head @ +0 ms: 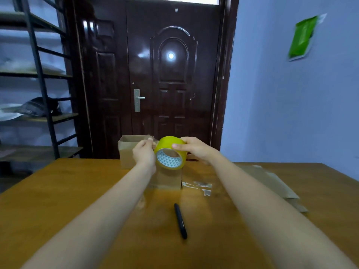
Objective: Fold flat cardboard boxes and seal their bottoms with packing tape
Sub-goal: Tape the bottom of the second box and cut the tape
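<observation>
Head camera looking forward and slightly down over a wooden table.

The single wide-angle view is sitting at the person's head by the near edge of the table [58,191], facing across it toward the far edge and the dark door [172,74] standing behind. Both forearms are reaching away from the lens, so the left hand [143,152] and right hand [194,148] are appearing small near the table's far edge, while the near edge is lying close under the camera. A metal shelf rack [38,84] is filling the left side and a blue wall [291,103] the right, with straight lines bowing toward the borders.
</observation>
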The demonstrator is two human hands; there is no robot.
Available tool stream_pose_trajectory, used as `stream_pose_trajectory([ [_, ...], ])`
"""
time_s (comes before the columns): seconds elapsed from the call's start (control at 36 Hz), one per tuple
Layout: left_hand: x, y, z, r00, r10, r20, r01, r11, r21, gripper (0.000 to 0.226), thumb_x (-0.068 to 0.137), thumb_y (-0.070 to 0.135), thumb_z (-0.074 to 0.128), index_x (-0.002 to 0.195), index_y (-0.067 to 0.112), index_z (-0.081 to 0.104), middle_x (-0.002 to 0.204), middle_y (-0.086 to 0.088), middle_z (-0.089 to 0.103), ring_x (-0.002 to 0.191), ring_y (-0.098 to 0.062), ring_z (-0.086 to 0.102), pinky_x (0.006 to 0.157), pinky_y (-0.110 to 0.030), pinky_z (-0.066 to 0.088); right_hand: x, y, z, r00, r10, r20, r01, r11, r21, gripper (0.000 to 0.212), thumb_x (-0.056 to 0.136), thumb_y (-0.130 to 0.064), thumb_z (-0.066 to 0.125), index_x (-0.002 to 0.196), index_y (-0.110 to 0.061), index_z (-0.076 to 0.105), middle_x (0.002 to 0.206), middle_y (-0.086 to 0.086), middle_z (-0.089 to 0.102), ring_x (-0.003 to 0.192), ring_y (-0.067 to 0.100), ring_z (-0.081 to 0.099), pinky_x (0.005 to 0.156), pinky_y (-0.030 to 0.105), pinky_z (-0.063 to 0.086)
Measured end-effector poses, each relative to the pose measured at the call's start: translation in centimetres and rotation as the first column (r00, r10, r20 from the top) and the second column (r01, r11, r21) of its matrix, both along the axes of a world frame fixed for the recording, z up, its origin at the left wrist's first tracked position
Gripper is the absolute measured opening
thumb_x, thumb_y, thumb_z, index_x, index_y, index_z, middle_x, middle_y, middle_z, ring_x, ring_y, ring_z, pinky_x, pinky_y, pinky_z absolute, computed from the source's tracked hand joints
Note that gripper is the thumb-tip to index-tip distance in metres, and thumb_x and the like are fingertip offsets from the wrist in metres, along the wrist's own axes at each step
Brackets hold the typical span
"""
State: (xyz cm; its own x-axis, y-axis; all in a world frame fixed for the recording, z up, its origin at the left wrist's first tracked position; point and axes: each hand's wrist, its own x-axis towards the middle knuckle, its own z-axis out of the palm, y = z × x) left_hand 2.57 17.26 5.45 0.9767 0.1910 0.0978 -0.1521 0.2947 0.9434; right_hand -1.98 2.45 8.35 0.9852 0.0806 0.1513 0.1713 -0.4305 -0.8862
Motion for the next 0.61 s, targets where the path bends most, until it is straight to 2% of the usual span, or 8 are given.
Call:
stream_pose_trajectory([
  [0.06, 0.3, -0.2, 0.9, 1.0, -0.012, 0.022, 0.013, 1.0, -0.009, 0.034, 0.094, 0.023, 0.053, 0.061, 0.016, 0.055, 0.068, -0.003, 0.056, 0.073, -0.023, 0.053, 0.072, -0.035, 0.045, 0.1, -0.6, 1.0, 1.0, 0.03, -0.006, -0.03, 0.999, 0.029, 0.013, 0.089, -0.025, 0.064, 0.091, -0.012, 0.059, 0.087, 0.003, 0.062, 0.082, 0.015, 0.06, 0.074, 0.025, 0.049],
  [0.11, 0.4, -0.4, 1.6, 0.997, -0.031, 0.072, 0.028, 0.999, 0.046, 0.034, 0.095, 0.024, 0.051, 0.063, 0.015, 0.056, 0.069, -0.004, 0.056, 0.073, -0.023, 0.053, 0.07, -0.036, 0.045, 0.3, -1.0, 2.2, 0.999, 0.04, 0.001, -0.04, 0.999, 0.013, 0.016, 0.088, -0.025, 0.065, 0.09, -0.01, 0.059, 0.083, 0.004, 0.061, 0.079, 0.015, 0.06, 0.072, 0.026, 0.049],
  [0.22, 0.9, -0.4, 2.5, 0.99, -0.05, 0.133, 0.033, 0.991, 0.13, 0.032, 0.096, 0.018, 0.053, 0.066, 0.011, 0.06, 0.066, -0.008, 0.056, 0.066, -0.023, 0.053, 0.064, -0.036, 0.05, 0.8, -1.3, 4.7, 0.997, 0.026, 0.077, -0.015, 0.99, -0.141, 0.023, 0.082, -0.027, 0.072, 0.086, -0.007, 0.06, 0.078, 0.005, 0.059, 0.077, 0.018, 0.057, 0.074, 0.031, 0.044],
  [0.31, 1.4, -0.6, 2.9, 0.993, -0.064, 0.101, 0.051, 0.991, 0.12, 0.029, 0.094, 0.015, 0.057, 0.066, 0.009, 0.061, 0.068, -0.012, 0.056, 0.065, -0.024, 0.052, 0.065, -0.041, 0.053, 1.1, -1.3, 6.3, 0.995, 0.036, 0.091, -0.011, 0.965, -0.261, 0.027, 0.08, -0.029, 0.075, 0.085, -0.006, 0.061, 0.078, 0.006, 0.06, 0.075, 0.018, 0.059, 0.071, 0.031, 0.044],
  [0.39, 1.9, -1.0, 3.4, 0.992, -0.12, 0.037, 0.118, 0.992, 0.044, 0.026, 0.095, 0.009, 0.055, 0.069, 0.008, 0.057, 0.064, -0.01, 0.049, 0.057, -0.02, 0.045, 0.053, -0.029, 0.044, 1.4, -1.2, 7.2, 0.995, 0.044, 0.088, -0.008, 0.93, -0.369, 0.038, 0.078, -0.033, 0.075, 0.091, 0.001, 0.063, 0.08, 0.007, 0.062, 0.075, 0.018, 0.06, 0.07, 0.031, 0.046],
  [0.44, 2.4, -1.1, 3.6, 0.99, -0.141, 0.005, 0.141, 0.99, 0.009, 0.023, 0.095, 0.005, 0.053, 0.073, 0.01, 0.058, 0.064, -0.009, 0.05, 0.057, -0.017, 0.047, 0.054, -0.027, 0.043, 1.7, -1.3, 7.5, 0.995, 0.044, 0.093, -0.003, 0.917, -0.399, 0.045, 0.078, -0.036, 0.075, 0.095, 0.004, 0.063, 0.083, 0.008, 0.064, 0.077, 0.018, 0.062, 0.071, 0.031, 0.048],
  [0.61, 4.3, -0.6, 4.5, 0.993, -0.121, 0.014, 0.119, 0.987, 0.109, 0.007, 0.089, 0.011, 0.064, 0.087, 0.006, 0.069, 0.068, -0.007, 0.058, 0.063, -0.018, 0.054, 0.058, -0.032, 0.052, 3.0, -2.1, 8.4, 0.997, 0.031, 0.075, 0.004, 0.905, -0.425, 0.043, 0.081, -0.037, 0.072, 0.098, 0.001, 0.064, 0.089, 0.009, 0.067, 0.082, 0.02, 0.065, 0.079, 0.034, 0.051],
])
